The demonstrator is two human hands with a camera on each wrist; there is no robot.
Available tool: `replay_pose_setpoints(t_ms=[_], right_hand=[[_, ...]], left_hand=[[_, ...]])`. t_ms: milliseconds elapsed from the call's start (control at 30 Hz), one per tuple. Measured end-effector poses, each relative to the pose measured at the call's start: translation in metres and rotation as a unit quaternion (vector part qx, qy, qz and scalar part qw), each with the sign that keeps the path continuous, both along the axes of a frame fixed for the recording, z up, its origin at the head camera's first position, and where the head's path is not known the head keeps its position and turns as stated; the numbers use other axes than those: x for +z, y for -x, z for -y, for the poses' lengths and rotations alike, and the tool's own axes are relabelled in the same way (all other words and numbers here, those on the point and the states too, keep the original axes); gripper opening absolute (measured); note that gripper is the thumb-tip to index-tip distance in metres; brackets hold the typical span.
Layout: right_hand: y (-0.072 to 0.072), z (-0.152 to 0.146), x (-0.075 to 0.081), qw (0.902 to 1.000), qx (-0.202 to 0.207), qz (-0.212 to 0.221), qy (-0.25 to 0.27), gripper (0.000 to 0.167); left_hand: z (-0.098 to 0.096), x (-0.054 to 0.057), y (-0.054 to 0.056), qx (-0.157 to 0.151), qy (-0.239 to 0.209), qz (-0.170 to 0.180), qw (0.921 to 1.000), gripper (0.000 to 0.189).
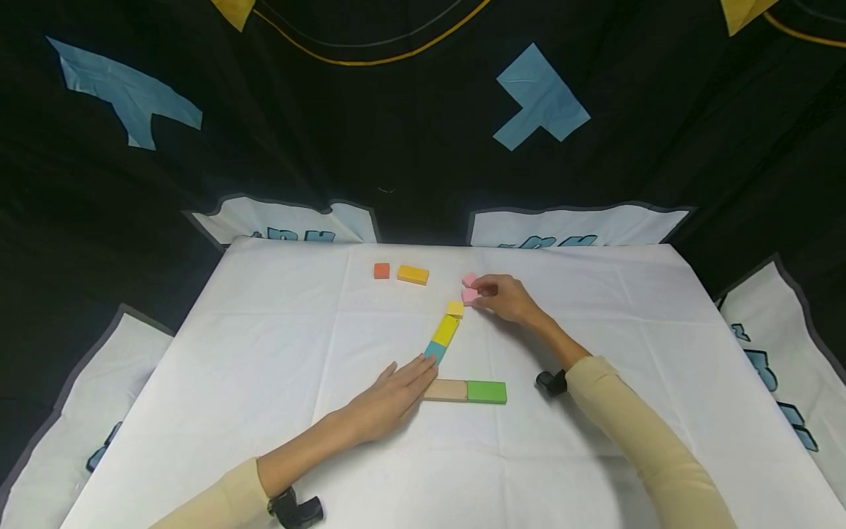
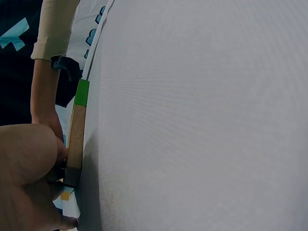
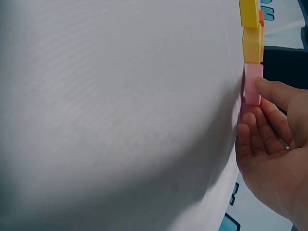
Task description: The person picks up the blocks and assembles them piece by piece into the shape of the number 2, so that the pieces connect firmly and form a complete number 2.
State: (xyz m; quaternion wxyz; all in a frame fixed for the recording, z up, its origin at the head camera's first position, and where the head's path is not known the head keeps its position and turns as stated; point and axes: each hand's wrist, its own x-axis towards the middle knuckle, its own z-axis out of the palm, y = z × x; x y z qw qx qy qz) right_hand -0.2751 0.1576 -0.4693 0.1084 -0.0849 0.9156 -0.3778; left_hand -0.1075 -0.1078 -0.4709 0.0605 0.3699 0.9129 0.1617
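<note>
My left hand (image 1: 393, 397) lies with fingers extended, its fingertips on the blue block (image 1: 434, 352) and beside the natural wood block (image 1: 446, 390). A green block (image 1: 486, 392) meets the wood block end to end. From the blue block, a lime-yellow block (image 1: 446, 330) and a small yellow block (image 1: 455, 308) continue the slanting line. My right hand (image 1: 507, 297) pinches a pink block (image 3: 253, 84) between thumb and fingers, close to the small yellow block. Another pink block (image 1: 469, 280) lies just behind it, near the fingertips.
Toward the back of the white-covered table (image 1: 264, 353) lie an orange-red cube (image 1: 381, 271) and an orange-yellow block (image 1: 413, 275). Behind the table hangs a black cloth (image 1: 410, 147) with blue shapes.
</note>
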Motion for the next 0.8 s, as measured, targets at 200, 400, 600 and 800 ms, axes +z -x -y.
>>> replay_pose_setpoints(t_ms=[200,400,600,800], right_hand=[[0.002,0.006,0.001,1.0,0.002,0.004,0.0,0.04],[0.004,0.01,0.001,0.9999,0.009,-0.006,-0.001,0.04],[0.008,0.013,0.0,0.9999,0.002,-0.012,-0.003,0.039],[0.012,0.019,0.0,0.9999,-0.004,-0.012,-0.01,0.037]], left_hand=[[0.001,0.0,0.0,-0.002,-0.001,-0.002,1.0,0.048],[0.001,0.0,0.0,-0.004,-0.001,-0.006,1.0,0.048],[0.001,-0.001,0.0,-0.005,-0.001,-0.008,1.0,0.048],[0.0,-0.001,0.0,-0.002,0.002,-0.005,1.0,0.048]])
